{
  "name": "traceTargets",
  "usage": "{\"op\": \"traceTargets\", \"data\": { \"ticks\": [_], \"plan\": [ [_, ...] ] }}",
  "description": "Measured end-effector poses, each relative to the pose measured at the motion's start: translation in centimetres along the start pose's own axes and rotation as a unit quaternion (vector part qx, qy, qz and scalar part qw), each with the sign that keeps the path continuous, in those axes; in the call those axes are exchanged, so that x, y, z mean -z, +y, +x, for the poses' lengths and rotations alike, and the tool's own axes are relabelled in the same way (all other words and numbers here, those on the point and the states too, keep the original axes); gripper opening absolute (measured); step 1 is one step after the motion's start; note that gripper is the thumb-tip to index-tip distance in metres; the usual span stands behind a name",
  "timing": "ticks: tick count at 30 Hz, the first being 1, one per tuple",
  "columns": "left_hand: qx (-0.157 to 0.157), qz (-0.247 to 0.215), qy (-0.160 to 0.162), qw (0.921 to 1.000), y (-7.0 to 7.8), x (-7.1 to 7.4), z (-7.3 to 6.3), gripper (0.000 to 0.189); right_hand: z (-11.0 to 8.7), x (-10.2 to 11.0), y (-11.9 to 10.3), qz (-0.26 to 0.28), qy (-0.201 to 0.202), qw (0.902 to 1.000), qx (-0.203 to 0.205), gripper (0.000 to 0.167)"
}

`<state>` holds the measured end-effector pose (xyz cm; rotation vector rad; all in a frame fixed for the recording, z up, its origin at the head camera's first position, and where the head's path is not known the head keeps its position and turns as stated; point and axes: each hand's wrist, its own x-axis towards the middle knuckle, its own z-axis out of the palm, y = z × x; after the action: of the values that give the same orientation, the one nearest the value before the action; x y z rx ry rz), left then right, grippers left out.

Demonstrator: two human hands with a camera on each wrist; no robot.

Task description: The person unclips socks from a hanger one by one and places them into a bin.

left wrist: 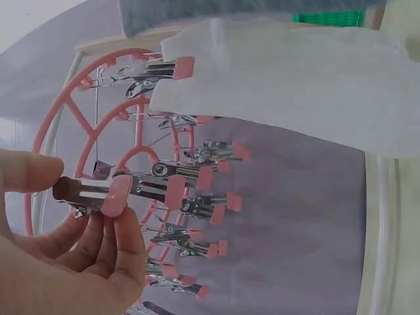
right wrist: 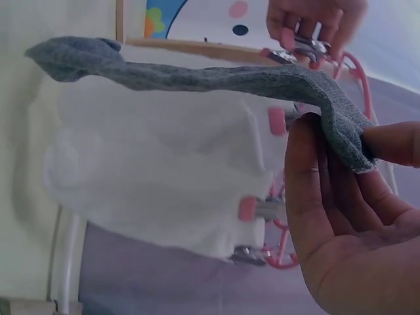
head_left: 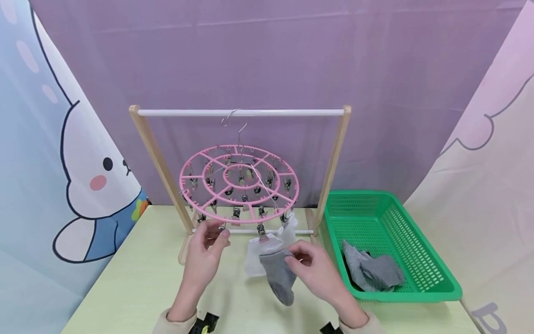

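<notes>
A round pink drying hanger (head_left: pixel 239 220) with several metal clips hangs below the white bar. At its front left edge my left hand (head_left: pixel 204 250) pinches a pink-tipped metal clip (left wrist: pixel 88 191) between thumb and fingers. My right hand (head_left: pixel 314 269) pinches a grey sock (head_left: pixel 278 276) by its cuff, and the sock's foot hangs downward. Two white socks (head_left: pixel 256 260) hang from clips at the front right of the hanger, just behind the grey sock. In the right wrist view the grey sock (right wrist: pixel 197 77) stretches in front of the white fabric (right wrist: pixel 164 164).
A wooden rack with a white bar (head_left: pixel 288 112) stands on the pale table (head_left: pixel 137 278). At the right is a green basket (head_left: pixel 434 253) holding grey socks (head_left: pixel 375 271). Purple cloth (head_left: pixel 267 55) hangs behind, with a rabbit-print curtain (head_left: pixel 92 162) at the left.
</notes>
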<state>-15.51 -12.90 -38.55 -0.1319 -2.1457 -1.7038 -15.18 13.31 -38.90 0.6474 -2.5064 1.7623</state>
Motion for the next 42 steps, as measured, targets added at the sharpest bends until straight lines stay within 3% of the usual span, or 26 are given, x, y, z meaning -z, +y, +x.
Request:
{"op": "traceTargets", "data": {
  "ticks": [7, 12, 15, 18, 20, 23, 27, 33, 38, 42],
  "plan": [
    [-0.038, 0.051, 0.032, 0.9974, -0.3, -0.1, 0.0, 0.025, -0.5, 2.9, -0.7, 0.007, 0.047, 0.9986, -0.023, 0.007],
    [-0.101, 0.073, 0.089, 0.9882, -0.4, -0.2, -0.4, 0.028, -0.9, 4.6, -1.1, -0.006, 0.073, 0.9971, -0.02, 0.007],
    [-0.164, 0.086, 0.135, 0.9734, -0.2, -0.3, -0.7, 0.031, -1.1, 5.5, -1.4, -0.015, 0.085, 0.9962, -0.012, 0.008],
    [-0.235, 0.096, 0.167, 0.9527, 0.0, -0.4, -0.9, 0.028, -1.2, 6.3, -1.7, -0.02, 0.094, 0.9953, -0.014, 0.009],
    [-0.279, 0.097, 0.173, 0.9395, 0.0, -0.6, -0.9, 0.022, -1.3, 6.8, -1.8, -0.022, 0.097, 0.9949, -0.018, 0.011],
    [-0.324, 0.096, 0.155, 0.9285, 0.0, -0.9, -1.0, 0.017, -1.4, 7.5, -2.1, -0.027, 0.106, 0.9939, -0.016, 0.012],
    [-0.313, 0.106, 0.101, 0.9383, -0.1, -1.6, -1.4, 0.021, -1.4, 8.3, -2.4, -0.037, 0.117, 0.9925, -0.004, 0.012],
    [-0.225, 0.146, 0.023, 0.9631, 0.0, -2.2, -1.8, 0.028, -1.5, 9.9, -2.7, -0.075, 0.142, 0.987, -0.005, 0.014],
    [-0.157, 0.12, -0.032, 0.9797, -0.1, -2.4, -1.3, 0.034, -1.7, 11.5, -2.6, -0.091, 0.169, 0.9813, -0.011, 0.018],
    [-0.126, 0.082, -0.047, 0.9874, -0.4, -2.5, -0.8, 0.029, -2.0, 12.6, -2.3, -0.098, 0.192, 0.9762, -0.026, 0.023]
  ]
}}
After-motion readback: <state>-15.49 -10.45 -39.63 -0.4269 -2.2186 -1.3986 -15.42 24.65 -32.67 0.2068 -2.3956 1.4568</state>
